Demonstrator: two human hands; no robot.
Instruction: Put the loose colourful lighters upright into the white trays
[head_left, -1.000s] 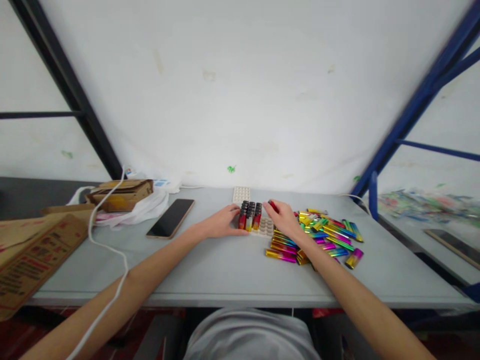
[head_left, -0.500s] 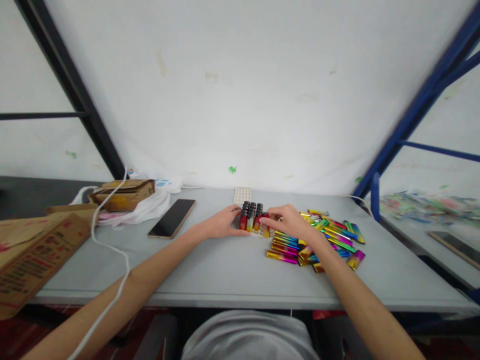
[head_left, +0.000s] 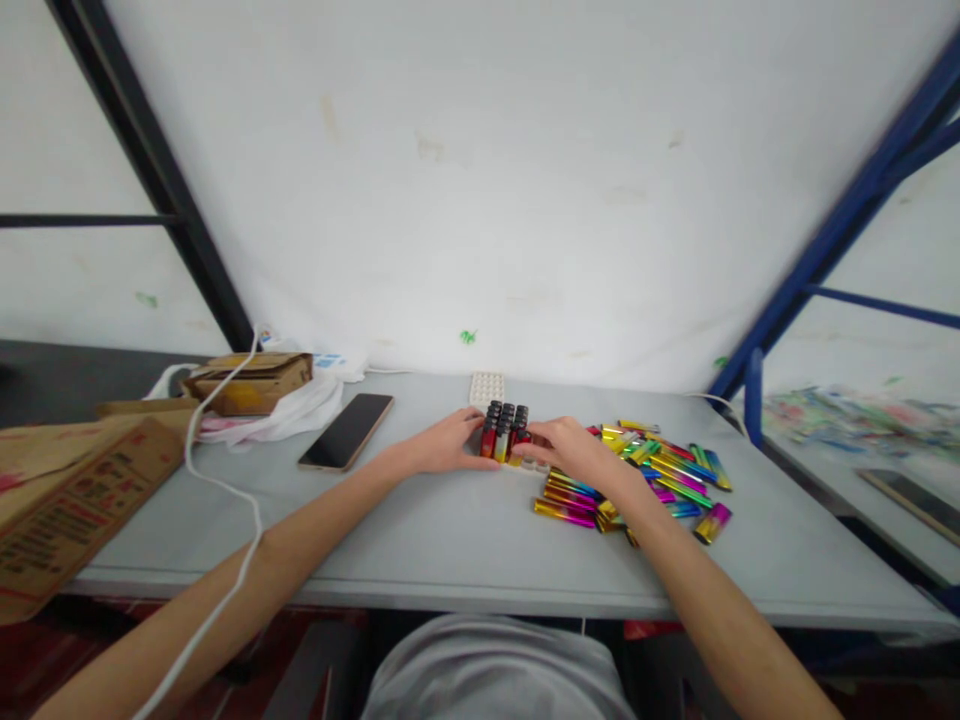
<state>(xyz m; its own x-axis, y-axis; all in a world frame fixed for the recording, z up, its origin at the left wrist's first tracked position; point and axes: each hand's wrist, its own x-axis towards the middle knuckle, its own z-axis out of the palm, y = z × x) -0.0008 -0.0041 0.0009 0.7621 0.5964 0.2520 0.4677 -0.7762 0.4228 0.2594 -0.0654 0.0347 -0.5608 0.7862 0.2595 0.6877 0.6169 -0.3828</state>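
Beside the upright dark-topped cylinders (head_left: 502, 440), the left hand (head_left: 444, 443), fingers spread, should lightly brace their left side, while the right hand (head_left: 568, 447), fingers pinching a red cylinder (head_left: 523, 438) at their right edge, should hold it straight.

The right hand (head_left: 562, 447) has come down and a bit left, just right of the frame's middle. The red piece (head_left: 523, 438) at its fingertips (a shiny one) is now right by the standing pieces (head_left: 503, 430).
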